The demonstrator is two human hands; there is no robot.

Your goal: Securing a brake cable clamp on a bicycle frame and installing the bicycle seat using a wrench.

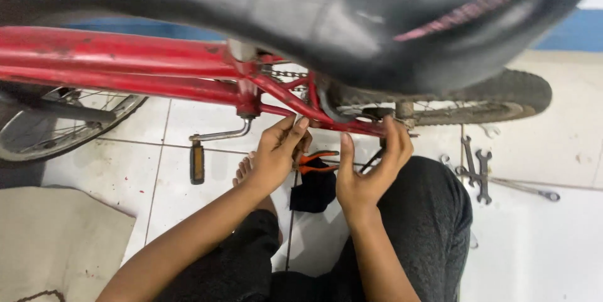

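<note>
Both hands, left hand (276, 151) and right hand (370, 173), seemingly touch red bicycle frame (125, 66) above white tiles (534, 239).

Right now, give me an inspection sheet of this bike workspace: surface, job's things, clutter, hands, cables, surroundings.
Surface: white tiled floor, scuffed and dirty in places.
Job's things: red bicycle frame; rear wheel in the frame; chain partly visible; crank with pedal hanging down.
Clutter: spanners lying on the floor on the right; orange-handled pliers on a dark cloth; cardboard sheet at lower left.
Hands: left hand with fingertips at the lower frame tube; right hand reaching up near the rear axle; both open, whether they grip anything cannot be told.
Cables: nothing seen.
Surroundings: black saddle blurred overhead; front wheel at left; blue wall strip.
</note>
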